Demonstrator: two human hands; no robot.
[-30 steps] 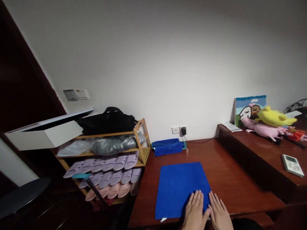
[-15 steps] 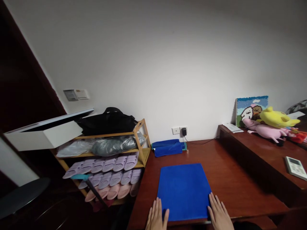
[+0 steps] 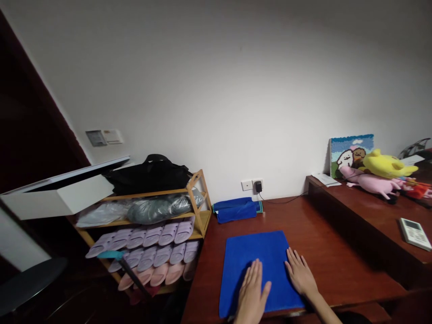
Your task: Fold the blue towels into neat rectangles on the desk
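A blue cloth (image 3: 245, 252) is spread flat on the reddish-brown table (image 3: 337, 265), close to its front edge. Over the middle of the cloth is my left hand (image 3: 251, 290), palm down, fingers straight and thumb out to the side; whether it presses on the fabric I cannot tell. At the cloth's right edge lies my right hand (image 3: 300, 272), flat with fingers stretched out, partly on the wood. Neither hand grips anything. Behind, by the wall, sits a folded blue cloth (image 3: 236, 210) with a teal-edged piece under it.
To the left stands a wooden rack (image 3: 199, 220) with several slippers (image 3: 153, 234) and a black bag (image 3: 151, 175). A black plug (image 3: 258, 186) is in the wall socket. On the raised ledge at right are plush toys (image 3: 388, 164), a picture (image 3: 351, 153) and a white remote-like device (image 3: 415, 234).
My left hand has moved from the cloth's left edge onto its middle. My right hand has slid forward along the right edge. The cloth's front left corner now reaches slightly lower.
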